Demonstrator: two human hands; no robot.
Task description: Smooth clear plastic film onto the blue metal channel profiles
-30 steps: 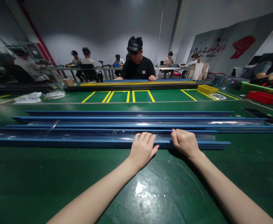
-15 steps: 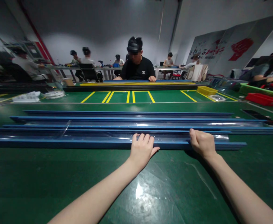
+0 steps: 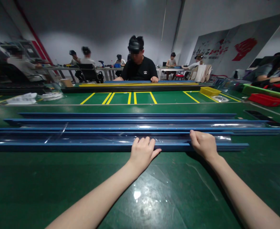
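A long blue plastic channel [image 3: 87, 147] lies across the green table in front of me, with shiny clear film [image 3: 106, 138] in its trough. My left hand [image 3: 142, 152] is hooked over its near wall near the middle. The fingertips reach into the trough, and the thumb sticks out to the right along the outer side. Farther right, my right hand [image 3: 204, 144] is closed in a fist over the same channel, thumb uppermost. Its curled fingers hide whatever is in them. Behind this channel lies another blue channel [image 3: 178, 129], also lined with film.
A thinner blue strip [image 3: 127, 114] lies beyond the channels. A dark phone-like slab [image 3: 264, 118] sits at right. Farther off are a yellow tray [image 3: 209, 91], a red bin [image 3: 266, 99] and white packets [image 3: 22, 98]. A person in black [image 3: 140, 68] sits opposite, behind more long profiles.
My view has shifted slightly, so everything sits a little farther left. Both hands keep their places on the channel. The bright crease in the film at left looks longer.
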